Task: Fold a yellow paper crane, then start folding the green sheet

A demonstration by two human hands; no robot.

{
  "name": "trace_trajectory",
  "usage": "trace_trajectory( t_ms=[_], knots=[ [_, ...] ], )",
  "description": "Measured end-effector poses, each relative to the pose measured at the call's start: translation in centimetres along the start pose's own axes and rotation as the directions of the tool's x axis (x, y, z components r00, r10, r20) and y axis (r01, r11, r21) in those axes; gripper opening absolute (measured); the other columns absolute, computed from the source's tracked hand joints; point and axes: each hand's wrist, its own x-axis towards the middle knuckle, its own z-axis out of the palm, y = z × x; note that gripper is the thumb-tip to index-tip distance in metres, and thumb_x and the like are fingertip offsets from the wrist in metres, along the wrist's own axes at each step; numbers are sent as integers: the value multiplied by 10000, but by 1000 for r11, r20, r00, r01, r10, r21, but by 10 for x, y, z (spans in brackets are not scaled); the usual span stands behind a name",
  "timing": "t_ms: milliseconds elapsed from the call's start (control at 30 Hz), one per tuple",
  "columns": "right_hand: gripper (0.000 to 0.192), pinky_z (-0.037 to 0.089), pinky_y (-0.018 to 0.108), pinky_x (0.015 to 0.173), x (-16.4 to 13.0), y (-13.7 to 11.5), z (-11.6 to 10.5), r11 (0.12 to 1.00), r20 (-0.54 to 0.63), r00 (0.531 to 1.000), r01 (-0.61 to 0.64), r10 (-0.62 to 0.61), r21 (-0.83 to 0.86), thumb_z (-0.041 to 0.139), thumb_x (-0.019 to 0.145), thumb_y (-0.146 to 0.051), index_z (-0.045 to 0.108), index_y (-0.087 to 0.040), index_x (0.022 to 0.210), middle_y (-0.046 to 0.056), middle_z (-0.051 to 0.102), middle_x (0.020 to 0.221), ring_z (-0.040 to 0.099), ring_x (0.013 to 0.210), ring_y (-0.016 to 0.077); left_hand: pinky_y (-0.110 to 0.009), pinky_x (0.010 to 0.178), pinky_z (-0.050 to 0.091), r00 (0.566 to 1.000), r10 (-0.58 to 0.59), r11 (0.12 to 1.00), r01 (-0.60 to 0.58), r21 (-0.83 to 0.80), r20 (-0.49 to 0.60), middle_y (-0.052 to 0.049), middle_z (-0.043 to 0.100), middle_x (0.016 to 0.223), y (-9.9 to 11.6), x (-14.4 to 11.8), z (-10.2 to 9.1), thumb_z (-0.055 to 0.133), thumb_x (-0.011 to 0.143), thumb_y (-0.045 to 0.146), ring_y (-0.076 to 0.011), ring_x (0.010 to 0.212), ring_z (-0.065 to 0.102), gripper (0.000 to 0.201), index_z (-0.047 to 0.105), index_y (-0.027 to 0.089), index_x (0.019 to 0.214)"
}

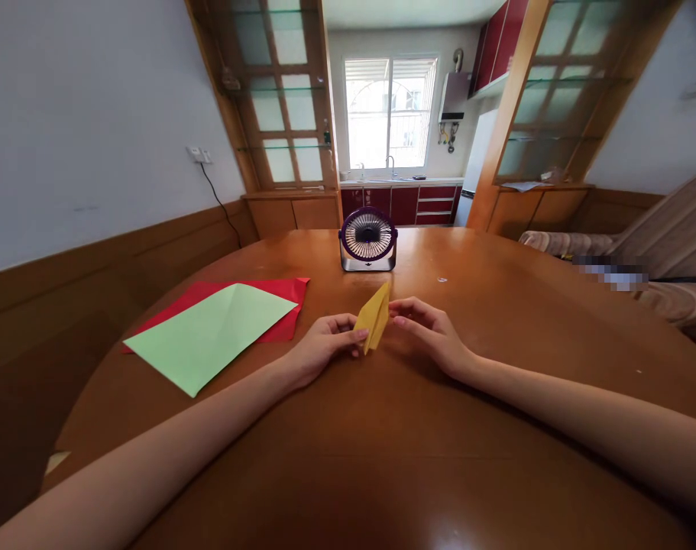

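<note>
The yellow paper (374, 317) is in front of the fan (368, 237), gripped between the thumb and fingers of the left hand (325, 347). The right hand (433, 332) has its fingers bent at the other edge; whether they grip it, I cannot tell. Left of the fan and nearer, a green sheet (215, 336) overlaps a red sheet (284, 328) on the worktop (382, 428).

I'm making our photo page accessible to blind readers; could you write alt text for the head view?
A person's left hand pinches a folded yellow paper above a wooden table; the right hand is at the paper's right edge, contact unclear. Beyond stands a purple-rimmed desk fan; to the left, a light green sheet overlaps a red sheet.
</note>
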Motion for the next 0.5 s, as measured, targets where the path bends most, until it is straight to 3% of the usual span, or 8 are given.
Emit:
trace_trajectory(
  t_ms=[200, 500],
  knots=[
    [177, 478, 306, 810, -4, -7, 12, 992, 26, 998, -56, 53, 115, 659, 831, -358, 644, -193, 895, 25, 660, 894, 607, 829, 148, -201, 613, 416, 987, -96, 995, 100, -25, 130, -41, 667, 753, -3, 1, -1, 782, 716, 334, -78, 608, 554, 282, 653, 106, 820],
    [145, 456, 268, 738, -4, -9, 9, 993, -30, 998, -42, 46, 110, 641, 836, -326, 651, -183, 823, 2, 632, 809, 575, 749, 125, -185, 584, 407, 973, -165, 986, 162, 32, 160, -25, 669, 726, 0, 0, -6, 819, 677, 313, -65, 585, 555, 284, 650, 110, 785]
  ],
)
